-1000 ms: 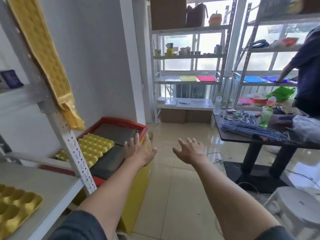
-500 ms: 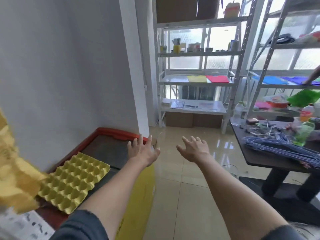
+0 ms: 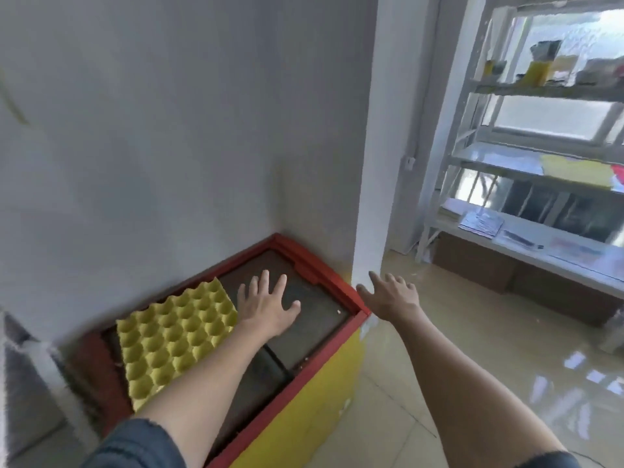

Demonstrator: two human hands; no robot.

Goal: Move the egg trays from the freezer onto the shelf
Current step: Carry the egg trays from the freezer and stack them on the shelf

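One yellow egg tray (image 3: 175, 336) lies on the freezer (image 3: 304, 393) lid, at 9 o'clock of the left hand (image 3: 266, 307), nothing on top of it. Left hand above dark lid glass just beside tray's right edge, fingers (image 3: 264, 282) spread wide, holding nothing. Right hand (image 3: 391, 295) past freezer's red rim at 3 o'clock, fingers wide, empty. One white pillar (image 3: 381, 136) behind. One blurred shelf rack (image 3: 540, 153) at 2 o'clock, well apart.
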